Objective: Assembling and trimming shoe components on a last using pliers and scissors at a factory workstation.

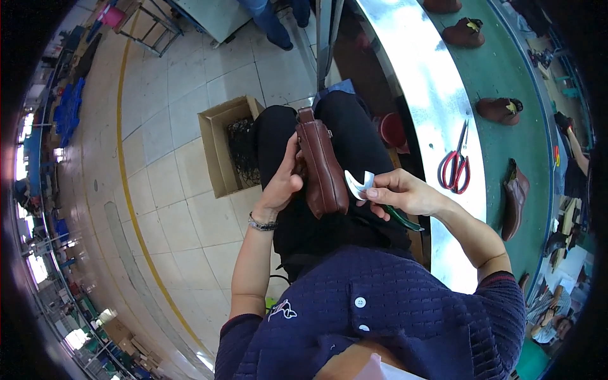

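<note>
1. Head view, nearest: one brown leather shoe, above the black-trousered lap, narrow tab toward 12 o'clock, rounded end toward 6. Clock positions below are read from it.
2. Handling (judged): light; supple leather, likely stiffer along the lengthwise seam; smooth, somewhat slippery, easily scuffed. Best held round the body, midway along its flanks.
3. Left grip, one, 8 to 9 o'clock: clasping the shoe's flank; some fingers hidden behind it.
4. Right grip, one, 3 to 4 o'clock: pinching one white curved piece, with one green-handled tool lying under the fingers. Whether the white piece touches the shoe cannot be told.
5. Red-handled scissors, one pair, 3 o'clock, on the metal counter.
6. Red bucket, one, 2 o'clock, partly hidden.
7. Cardboard box, one, 9 o'clock, holding dark tangled scraps; uncountable.
8. Brown shoes, four clearly made out, 1 to 4 o'clock, on the green surface.
9. Co-worker's legs, two, 11 o'clock.
</note>
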Demonstrator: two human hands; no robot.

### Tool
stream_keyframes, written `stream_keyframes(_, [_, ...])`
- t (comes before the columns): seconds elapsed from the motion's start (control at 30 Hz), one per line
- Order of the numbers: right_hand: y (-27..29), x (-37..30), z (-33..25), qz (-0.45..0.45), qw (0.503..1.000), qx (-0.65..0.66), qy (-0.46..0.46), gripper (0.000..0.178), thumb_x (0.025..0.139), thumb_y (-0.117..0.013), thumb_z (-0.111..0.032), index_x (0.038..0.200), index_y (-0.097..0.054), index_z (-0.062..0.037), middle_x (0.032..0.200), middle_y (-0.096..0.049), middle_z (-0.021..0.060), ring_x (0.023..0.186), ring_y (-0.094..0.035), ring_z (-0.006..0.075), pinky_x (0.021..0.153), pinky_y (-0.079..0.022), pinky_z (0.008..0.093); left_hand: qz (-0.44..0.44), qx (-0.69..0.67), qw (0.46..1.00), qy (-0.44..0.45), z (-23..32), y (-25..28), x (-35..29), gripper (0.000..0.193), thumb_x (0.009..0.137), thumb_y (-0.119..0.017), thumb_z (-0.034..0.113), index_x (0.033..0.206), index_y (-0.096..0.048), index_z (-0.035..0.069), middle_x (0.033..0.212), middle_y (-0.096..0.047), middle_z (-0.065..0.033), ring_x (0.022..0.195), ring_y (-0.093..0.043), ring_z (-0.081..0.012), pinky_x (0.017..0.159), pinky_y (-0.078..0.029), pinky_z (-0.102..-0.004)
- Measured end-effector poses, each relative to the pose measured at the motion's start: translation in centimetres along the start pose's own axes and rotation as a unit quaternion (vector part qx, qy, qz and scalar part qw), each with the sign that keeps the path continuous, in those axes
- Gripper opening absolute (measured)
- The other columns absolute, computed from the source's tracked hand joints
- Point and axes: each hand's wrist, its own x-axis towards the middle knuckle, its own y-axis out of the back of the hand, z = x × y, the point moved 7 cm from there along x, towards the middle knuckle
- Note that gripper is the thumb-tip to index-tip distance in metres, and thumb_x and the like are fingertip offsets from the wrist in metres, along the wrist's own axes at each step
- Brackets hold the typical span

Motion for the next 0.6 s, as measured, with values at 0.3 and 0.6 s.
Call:
stream_keyframes(0.3, [-1.4, -0.2, -0.9, -0.039, 0.992, -0.093, -0.071, 0.053, 0.097, -0.049, -0.049, 0.083, -0.067, -0.0016, 0.058, -0.054, -0.0008, 0.053, -0.053, 0.0078, 0.052, -0.045, 0.0243, 0.181, 0.051, 0.981, -0.055, 1.6, -4.2, 0.6, 0.056, 0.088, -0.062, 0.055, 0.114, -0.043, 0.009, 0.105, -0.053, -0.0026, 0.089, -0.051, -0.0076, 0.079, -0.046, -0.0243])
stream_keyframes(0.6, [-2.2, -0.5, -2.9, -0.062, 0.907, -0.414, -0.045, 0.062, 0.100, -0.040, -0.049, 0.061, -0.058, -0.0045, 0.049, -0.055, 0.0071, 0.044, -0.059, 0.0170, 0.044, -0.046, 0.0305, 0.243, 0.100, 0.962, -0.075, 1.0, -4.9, 0.4, 0.044, 0.090, -0.064, 0.045, 0.107, -0.046, 0.008, 0.093, -0.053, -0.0008, 0.080, -0.049, -0.0061, 0.074, -0.044, -0.0223])
